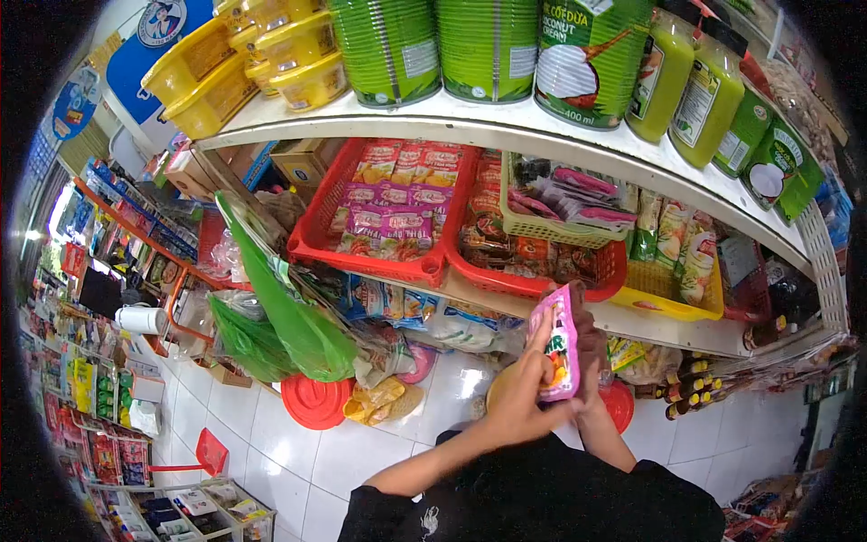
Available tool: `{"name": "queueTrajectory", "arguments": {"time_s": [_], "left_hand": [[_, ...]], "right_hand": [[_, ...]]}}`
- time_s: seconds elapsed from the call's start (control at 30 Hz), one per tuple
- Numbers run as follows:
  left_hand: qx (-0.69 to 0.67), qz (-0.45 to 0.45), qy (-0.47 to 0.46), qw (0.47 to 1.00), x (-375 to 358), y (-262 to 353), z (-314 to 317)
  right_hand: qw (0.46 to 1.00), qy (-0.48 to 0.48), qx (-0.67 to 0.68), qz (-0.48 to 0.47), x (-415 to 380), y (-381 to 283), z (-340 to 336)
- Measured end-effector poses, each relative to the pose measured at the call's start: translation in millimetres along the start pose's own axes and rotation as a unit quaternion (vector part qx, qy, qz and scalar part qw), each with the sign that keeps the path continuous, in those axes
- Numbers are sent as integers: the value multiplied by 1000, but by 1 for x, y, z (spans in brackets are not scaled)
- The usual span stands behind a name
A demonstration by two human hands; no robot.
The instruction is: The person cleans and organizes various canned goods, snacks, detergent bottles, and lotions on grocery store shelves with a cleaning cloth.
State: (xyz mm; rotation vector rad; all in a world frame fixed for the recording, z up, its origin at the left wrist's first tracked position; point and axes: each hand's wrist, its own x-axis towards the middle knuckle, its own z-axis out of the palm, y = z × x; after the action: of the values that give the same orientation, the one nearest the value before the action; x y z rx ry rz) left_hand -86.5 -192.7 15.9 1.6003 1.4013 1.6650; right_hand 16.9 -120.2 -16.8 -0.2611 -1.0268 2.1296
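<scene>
A pink printed packet (562, 348) stands upright between my hands, in front of the shelf. My left hand (522, 390) is closed on its near left side, with one finger stretched up along the printed face. My right hand (591, 375) grips the packet from the right and behind; it is blurred, and its fingers are partly hidden. Just beyond my hands is a red basket (533, 278) of brown-red packets. On top of it sits a pale green basket (564, 233) holding pink-edged packets.
Another red basket (312, 244) holds purple and red packets. Green coconut cream cans (591, 63) and green bottles (704, 99) line the upper shelf (506, 117). A yellow basket (673, 298) is at right. Green plastic bags (298, 325) hang left; a red lid (316, 402) lies below.
</scene>
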Motion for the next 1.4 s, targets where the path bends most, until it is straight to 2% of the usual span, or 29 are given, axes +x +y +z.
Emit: {"name": "queueTrajectory", "arguments": {"time_s": [0.07, 0.1, 0.13, 0.17, 0.2, 0.27, 0.33, 0.37, 0.43, 0.63, 0.67, 0.73, 0.8, 0.93, 1.0, 1.13, 1.17, 1.27, 1.3, 1.4], "left_hand": [[-49, 36, -15, 998, 4, 9, 1], [-45, 65, 19, 997, 8, 7, -2], [-40, 95, 52, 993, 10, 5, -5], [-71, 11, 66, 995, 11, 10, -8], [27, -5, 52, 998, 11, 15, -20], [49, 6, 55, 997, 3, 19, -20], [18, 49, -19, 998, -12, 12, -12], [60, 47, -52, 996, -19, 14, -5], [88, 34, -56, 994, -30, 15, 1], [46, -41, 67, 996, -12, 12, -32], [94, -34, 57, 993, -8, 13, -42], [101, -37, 16, 994, -6, 14, -46], [109, -40, -20, 993, -5, 19, -42], [22, -37, -80, 996, -13, 6, -15], [60, -12, -112, 992, -21, 4, -4], [-32, 3, -131, 991, -15, 4, 1], [-53, 7, -129, 990, -14, 0, 1], [-83, 41, -115, 989, -9, -5, 3], [-95, 17, -57, 994, -9, 1, 4], [-92, -35, -76, 992, -6, 3, -11]], "right_hand": [[997, 25, -27, 71, -1, -17, 42], [978, -44, -203, 31, 0, -13, 38], [911, -96, -400, -35, 1, -8, 33], [823, -123, -543, -112, 3, -4, 30], [786, -144, -581, -155, 0, -4, 33], [822, -143, -532, -147, 5, -1, 34], [932, -81, -346, -73, 12, 3, 31], [965, -48, -255, -35, 17, 6, 30], [986, -18, -165, 5, 21, 14, 30], [970, -91, -225, 24, 5, 25, 42], [966, -102, -235, 28, 2, 24, 43], [964, -110, -241, 31, -3, 23, 45], [969, -90, -224, 41, -6, 21, 42], [983, -14, -181, 33, -2, 21, 26], [980, -10, -198, 5, 2, 18, 17], [898, -132, -393, -146, -11, 9, -2], [898, -136, -396, -138, -14, 9, -4], [944, -118, -306, -30, -22, 14, -9], [964, -102, -245, 17, -22, 16, -11], [987, -34, 42, 150, -19, 32, -27]]}}
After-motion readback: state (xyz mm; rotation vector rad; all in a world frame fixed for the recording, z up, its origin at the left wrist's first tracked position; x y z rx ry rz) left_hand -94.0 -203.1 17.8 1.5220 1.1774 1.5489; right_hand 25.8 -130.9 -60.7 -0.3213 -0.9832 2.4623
